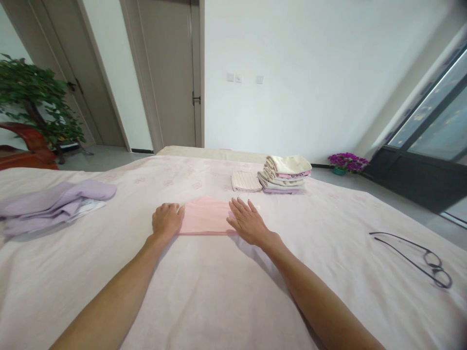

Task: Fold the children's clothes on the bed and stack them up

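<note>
A folded pale-pink garment (206, 217) lies flat on the bed in front of me, its folded edge toward me. My left hand (168, 219) is at its left edge with fingers curled down and the thumb against the fabric; what lies under those fingers is hidden. Palm down, my right hand (248, 221) rests on the right end of the garment, fingers stretched out and slightly spread. Beyond it sit a striped folded cloth (246, 181) and a stack of folded clothes (285, 175).
A loose lilac garment (54, 204) lies crumpled at the left, with something white under it. Eyeglasses (419, 257) lie on the pale bedsheet (204, 296) at the right. Potted purple flowers (348, 162) stand on the floor beyond the bed. A leafy plant (36, 97) and wooden chair (29, 146) are far left.
</note>
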Available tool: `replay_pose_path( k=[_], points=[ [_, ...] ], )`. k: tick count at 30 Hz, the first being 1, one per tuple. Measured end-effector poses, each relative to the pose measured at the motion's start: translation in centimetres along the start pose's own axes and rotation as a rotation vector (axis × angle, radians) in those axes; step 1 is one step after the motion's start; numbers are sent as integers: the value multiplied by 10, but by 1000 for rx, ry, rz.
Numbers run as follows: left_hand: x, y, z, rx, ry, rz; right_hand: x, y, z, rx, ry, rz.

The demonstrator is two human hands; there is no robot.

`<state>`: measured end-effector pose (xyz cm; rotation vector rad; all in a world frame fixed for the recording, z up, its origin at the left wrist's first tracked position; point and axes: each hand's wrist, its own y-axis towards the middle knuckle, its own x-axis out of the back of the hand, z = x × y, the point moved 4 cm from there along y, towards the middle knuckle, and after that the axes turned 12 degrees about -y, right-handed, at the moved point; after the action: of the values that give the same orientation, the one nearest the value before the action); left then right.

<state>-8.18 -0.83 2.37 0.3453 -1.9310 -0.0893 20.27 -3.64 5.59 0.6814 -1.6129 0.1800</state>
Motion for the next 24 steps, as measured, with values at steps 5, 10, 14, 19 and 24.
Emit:
replay_pose_path(
  k=[5, 10, 14, 19, 24],
  points=[
    [9, -5, -13, 27, 45, 2, -9, 13, 35, 97, 62, 12],
    [6, -3, -11, -7, 27, 128, -28, 11, 42, 68, 116, 66],
    [1, 3, -2, 75, -150, 186, -27, 9, 42, 55, 119, 9],
    [-7, 9, 5, 135, -557, 160, -21, 5, 49, 156, 173, 9],
    [-4, 8, -9, 148, -752, 144, -16, 7, 43, 122, 405, 20]
  ],
)
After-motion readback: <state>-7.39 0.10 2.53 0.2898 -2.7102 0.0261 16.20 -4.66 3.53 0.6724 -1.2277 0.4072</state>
